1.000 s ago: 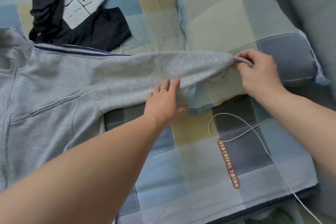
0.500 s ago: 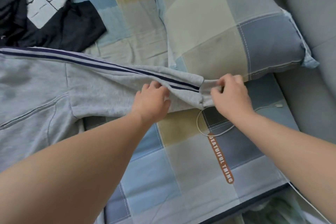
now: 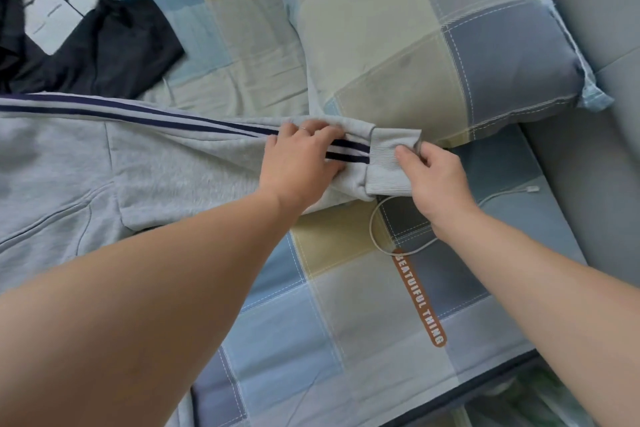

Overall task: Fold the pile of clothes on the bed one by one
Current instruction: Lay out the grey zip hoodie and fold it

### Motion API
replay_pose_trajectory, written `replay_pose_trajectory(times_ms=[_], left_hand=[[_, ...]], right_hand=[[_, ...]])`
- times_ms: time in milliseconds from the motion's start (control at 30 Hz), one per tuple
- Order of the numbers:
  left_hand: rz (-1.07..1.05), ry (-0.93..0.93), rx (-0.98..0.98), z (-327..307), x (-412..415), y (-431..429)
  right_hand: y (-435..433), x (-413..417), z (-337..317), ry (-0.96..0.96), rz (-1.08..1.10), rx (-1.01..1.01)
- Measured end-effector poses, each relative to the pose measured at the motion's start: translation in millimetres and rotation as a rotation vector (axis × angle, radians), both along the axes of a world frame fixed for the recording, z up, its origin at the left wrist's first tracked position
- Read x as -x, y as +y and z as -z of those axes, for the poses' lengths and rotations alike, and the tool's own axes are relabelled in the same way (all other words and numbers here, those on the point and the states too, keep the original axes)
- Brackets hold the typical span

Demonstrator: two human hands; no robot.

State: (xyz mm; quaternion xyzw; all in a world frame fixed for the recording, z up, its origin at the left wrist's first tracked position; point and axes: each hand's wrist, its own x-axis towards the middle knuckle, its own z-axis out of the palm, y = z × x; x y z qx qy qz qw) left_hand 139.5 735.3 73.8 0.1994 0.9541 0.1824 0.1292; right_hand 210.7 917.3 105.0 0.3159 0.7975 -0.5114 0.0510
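The bed fills most of your view. Its checked sheet lies bare between your forearms, out to the dark-piped near edge at the lower right. Along the right edge a grey padded surface rises, and the pillow sits against it at the far right corner. That leaves little free room on that side.

The grey sweatshirt is spread flat over the left half of the bed and runs off the left edge of the view. Its sleeve, with two dark stripes, reaches right across the middle and ends just beside the pillow's near edge. A black shirt with a pale print lies crumpled at the far left, touching the sweatshirt's upper edge.

Your left hand is on the sleeve near its end, with the fingers curled over a fold of cloth and gripping it. Your right hand pinches the ribbed cuff between thumb and fingers. The cuff is lifted slightly off the sheet, and the two hands are near each other.

A white cable loops on the sheet just under the cuff and passes beneath your right wrist. An orange label is printed on the sheet nearer to you.
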Motion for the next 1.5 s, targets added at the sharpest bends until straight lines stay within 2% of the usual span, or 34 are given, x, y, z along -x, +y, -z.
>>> replay_pose_trajectory(times_ms=[133, 267, 333, 400, 467, 533, 600, 667, 767, 867, 967, 1100, 1200, 1333, 1400, 1500], left_hand=[[0.050, 0.028, -0.052, -9.4, 5.3, 10.5], [0.052, 0.071, -0.076, -19.8, 13.8, 12.8], [0.045, 0.102, -0.127, -28.9, 18.3, 11.7], [0.042, 0.153, -0.164, -41.3, 23.2, 9.8], [0.055, 0.165, -0.200, -54.0, 27.9, 8.6], [0.041, 0.047, -0.270, -63.1, 31.1, 6.7], [-0.009, -0.204, -0.371, -68.6, 35.3, 3.4], [-0.058, -0.414, -0.426, -71.5, 38.8, -0.5], [-0.095, -0.520, -0.454, -77.7, 40.3, -2.9], [-0.153, -0.566, -0.588, -85.4, 41.8, 0.1], [-0.229, -0.532, -0.680, -92.4, 45.9, 4.3], [-0.260, -0.431, -0.660, -93.8, 51.4, 10.9], [-0.266, -0.462, -0.716, -101.9, 52.3, 15.2], [-0.274, -0.546, -0.759, -107.3, 51.7, 14.5], [-0.291, -0.540, -0.753, -106.6, 51.4, 12.6], [-0.285, -0.484, -0.714, -107.1, 53.3, 11.5]], right_hand=[[4.8, 0.2, -20.8, 0.140, -0.048, 0.201], [11.5, 5.3, -32.2, 0.162, -0.088, 0.194], [16.6, 7.7, -34.0, 0.118, -0.048, 0.137], [21.2, 11.1, -35.6, -0.008, 0.028, 0.121], [23.3, 15.6, -38.8, -0.122, 0.115, 0.237], [22.2, 20.2, -44.1, -0.172, 0.181, 0.371], [20.9, 24.2, -48.4, -0.198, 0.205, 0.416], [19.4, 26.7, -49.5, -0.214, 0.171, 0.373], [15.8, 29.4, -50.4, -0.224, 0.147, 0.289], [12.3, 30.0, -50.2, -0.210, 0.205, 0.344], [8.3, 24.5, -51.3, -0.166, 0.215, 0.612], [10.0, 17.2, -52.6, -0.041, 0.157, 0.733], [9.9, 19.5, -57.2, -0.024, 0.107, 0.775], [9.0, 25.5, -59.0, -0.082, 0.067, 0.952], [3.9, 27.9, -58.3, -0.102, 0.068, 0.931], [0.8, 28.2, -58.3, -0.044, 0.139, 0.708]])
